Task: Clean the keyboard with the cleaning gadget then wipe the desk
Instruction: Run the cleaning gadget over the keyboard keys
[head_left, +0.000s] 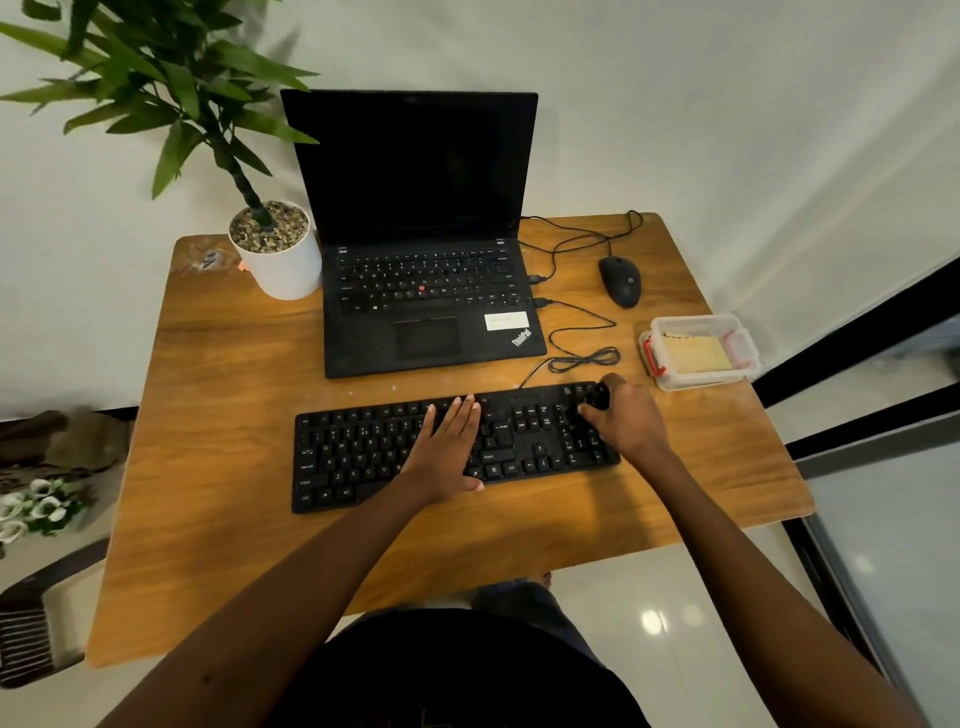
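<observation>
A black keyboard (363, 452) lies across the front middle of the wooden desk (218, 467). My left hand (447, 447) rests flat on the middle keys, fingers straight and close together, holding nothing. My right hand (626, 421) is curled over the number pad at the keyboard's far right corner, gripping a small black cleaning gadget (597, 397) that touches the keys; most of the gadget is hidden by my fingers. A clear plastic box (698, 351) with red clips holds a yellowish cloth, just right of the keyboard.
An open black laptop (421, 291) stands behind the keyboard, with a white potted plant (278, 254) to its left. A black mouse (621, 280) and looped cables (582, 358) lie at the back right. The desk's right edge borders a glass panel.
</observation>
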